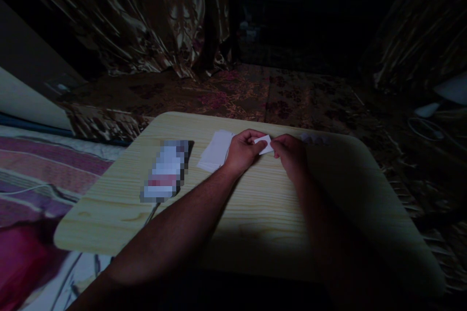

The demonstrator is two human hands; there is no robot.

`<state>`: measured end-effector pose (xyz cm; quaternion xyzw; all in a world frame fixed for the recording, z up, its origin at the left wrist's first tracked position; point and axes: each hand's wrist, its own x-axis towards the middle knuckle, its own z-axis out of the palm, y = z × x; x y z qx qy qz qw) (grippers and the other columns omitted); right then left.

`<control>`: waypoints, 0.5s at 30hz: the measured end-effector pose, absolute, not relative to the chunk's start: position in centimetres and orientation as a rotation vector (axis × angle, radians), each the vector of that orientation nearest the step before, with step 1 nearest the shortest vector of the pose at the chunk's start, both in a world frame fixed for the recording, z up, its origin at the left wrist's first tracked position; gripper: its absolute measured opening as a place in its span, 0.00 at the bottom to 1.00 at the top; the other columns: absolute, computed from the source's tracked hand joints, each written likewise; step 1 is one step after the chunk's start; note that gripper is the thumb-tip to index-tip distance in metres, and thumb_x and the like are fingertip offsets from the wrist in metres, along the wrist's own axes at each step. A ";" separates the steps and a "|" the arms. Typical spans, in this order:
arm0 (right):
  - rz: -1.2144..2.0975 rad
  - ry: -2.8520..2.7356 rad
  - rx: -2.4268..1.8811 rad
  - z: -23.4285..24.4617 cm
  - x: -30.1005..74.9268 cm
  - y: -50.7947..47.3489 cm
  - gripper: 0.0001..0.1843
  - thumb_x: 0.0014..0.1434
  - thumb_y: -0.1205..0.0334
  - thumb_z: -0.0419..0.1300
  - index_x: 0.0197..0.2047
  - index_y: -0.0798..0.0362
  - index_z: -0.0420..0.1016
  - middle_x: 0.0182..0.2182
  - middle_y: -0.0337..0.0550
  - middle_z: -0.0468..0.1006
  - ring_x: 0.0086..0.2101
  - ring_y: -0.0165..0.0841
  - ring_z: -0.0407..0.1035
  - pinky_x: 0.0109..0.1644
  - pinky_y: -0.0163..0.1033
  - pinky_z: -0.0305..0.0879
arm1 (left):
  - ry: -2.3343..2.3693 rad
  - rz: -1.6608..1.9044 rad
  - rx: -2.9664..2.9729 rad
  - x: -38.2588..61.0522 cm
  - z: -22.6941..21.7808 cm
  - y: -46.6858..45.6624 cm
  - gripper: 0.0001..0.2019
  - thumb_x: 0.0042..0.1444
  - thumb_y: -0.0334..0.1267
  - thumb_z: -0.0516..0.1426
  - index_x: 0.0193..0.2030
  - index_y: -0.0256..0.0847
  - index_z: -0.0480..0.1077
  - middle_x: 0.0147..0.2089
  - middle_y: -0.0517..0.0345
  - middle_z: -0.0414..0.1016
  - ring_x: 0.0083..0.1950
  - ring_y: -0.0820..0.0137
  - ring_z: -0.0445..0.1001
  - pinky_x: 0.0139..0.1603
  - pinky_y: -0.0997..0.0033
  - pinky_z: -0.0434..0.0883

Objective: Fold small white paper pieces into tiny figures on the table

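Over the far middle of the wooden table, my left hand [245,151] pinches a small white piece of paper [265,144] between thumb and fingers. My right hand [289,149] is closed on the paper's right corner, thumb against fingertips. Just left of my left hand lies a stack of white paper sheets [216,149], its right side partly covered by the hand. Beyond my right hand a few small pale objects [314,138] sit in shadow, too dim to name.
The light wooden table [262,204] has rounded corners. On its left lies a phone [166,170], its screen blurred out, with a cable [152,213] running from it. A striped bedspread [54,165] is at left; a patterned curtain [175,14] hangs behind. The right side is dark.
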<state>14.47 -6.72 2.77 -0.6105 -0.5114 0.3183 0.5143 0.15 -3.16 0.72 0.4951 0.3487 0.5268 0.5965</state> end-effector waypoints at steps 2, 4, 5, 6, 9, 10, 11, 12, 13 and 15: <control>0.742 -1.210 -1.450 2.7 14.6 -6.6 0.10 0.50 0.53 0.62 0.29 0.52 0.75 0.17 0.35 0.72 0.21 0.30 0.65 0.26 0.34 0.58 | 0.803 1.199 1.194 0.2 0.6 -3.2 0.16 0.42 0.41 0.70 0.38 0.37 0.76 0.28 0.60 0.76 0.25 0.76 0.69 0.28 0.74 0.65; 0.723 -1.222 -1.448 2.5 14.7 -6.5 0.11 0.50 0.53 0.62 0.29 0.52 0.76 0.18 0.35 0.73 0.22 0.31 0.66 0.27 0.35 0.60 | 0.783 1.172 1.225 0.2 0.6 -3.3 0.16 0.42 0.40 0.70 0.38 0.37 0.76 0.26 0.61 0.74 0.24 0.77 0.67 0.28 0.74 0.64; 0.717 -1.231 -1.450 2.4 14.8 -6.5 0.11 0.50 0.53 0.62 0.29 0.52 0.76 0.19 0.36 0.74 0.22 0.31 0.66 0.27 0.35 0.60 | 0.770 1.162 1.230 0.3 0.6 -3.3 0.16 0.42 0.40 0.70 0.38 0.38 0.76 0.26 0.62 0.73 0.24 0.77 0.67 0.28 0.74 0.64; 0.716 -1.239 -1.451 2.3 14.8 -6.4 0.11 0.50 0.53 0.62 0.28 0.52 0.76 0.19 0.36 0.74 0.22 0.31 0.66 0.27 0.35 0.60 | 0.757 1.155 1.229 0.3 0.5 -3.3 0.17 0.41 0.39 0.70 0.38 0.38 0.76 0.25 0.63 0.73 0.25 0.77 0.67 0.28 0.74 0.64; 0.722 -1.244 -1.434 2.1 14.9 -6.4 0.11 0.50 0.53 0.62 0.27 0.52 0.75 0.18 0.36 0.73 0.21 0.31 0.65 0.26 0.36 0.59 | 0.740 1.159 1.223 0.3 0.4 -3.3 0.18 0.39 0.38 0.71 0.38 0.38 0.75 0.25 0.64 0.72 0.25 0.76 0.66 0.29 0.74 0.64; 0.719 -1.246 -1.430 2.1 14.9 -6.4 0.10 0.50 0.53 0.62 0.27 0.52 0.75 0.18 0.35 0.72 0.21 0.31 0.65 0.26 0.36 0.59 | 0.740 1.161 1.227 0.3 0.3 -3.3 0.18 0.39 0.37 0.71 0.38 0.38 0.74 0.25 0.64 0.72 0.25 0.76 0.67 0.29 0.74 0.64; 0.715 -1.250 -1.429 2.1 14.9 -6.4 0.10 0.50 0.54 0.62 0.27 0.52 0.75 0.18 0.35 0.72 0.21 0.31 0.65 0.26 0.36 0.59 | 0.739 1.163 1.234 0.3 0.3 -3.3 0.18 0.39 0.37 0.71 0.38 0.39 0.74 0.26 0.63 0.72 0.26 0.76 0.67 0.29 0.74 0.64; 0.710 -1.253 -1.427 2.2 14.9 -6.5 0.10 0.50 0.54 0.61 0.27 0.52 0.74 0.18 0.35 0.72 0.22 0.31 0.65 0.27 0.36 0.59 | 0.737 1.164 1.242 0.3 0.2 -3.3 0.17 0.40 0.37 0.71 0.38 0.39 0.74 0.26 0.63 0.72 0.26 0.76 0.67 0.29 0.74 0.64; 0.705 -1.260 -1.424 2.2 14.9 -6.5 0.10 0.50 0.54 0.61 0.27 0.52 0.74 0.18 0.35 0.73 0.22 0.31 0.65 0.27 0.36 0.59 | 0.732 1.164 1.251 0.3 0.2 -3.3 0.17 0.40 0.37 0.70 0.38 0.39 0.74 0.26 0.63 0.72 0.26 0.76 0.67 0.29 0.74 0.64; 0.690 -1.276 -1.426 2.2 15.0 -6.5 0.10 0.51 0.54 0.61 0.27 0.52 0.75 0.19 0.36 0.73 0.23 0.31 0.66 0.27 0.35 0.60 | 0.722 1.165 1.259 0.3 0.1 -3.3 0.17 0.41 0.37 0.70 0.37 0.39 0.73 0.26 0.63 0.73 0.26 0.76 0.67 0.29 0.74 0.64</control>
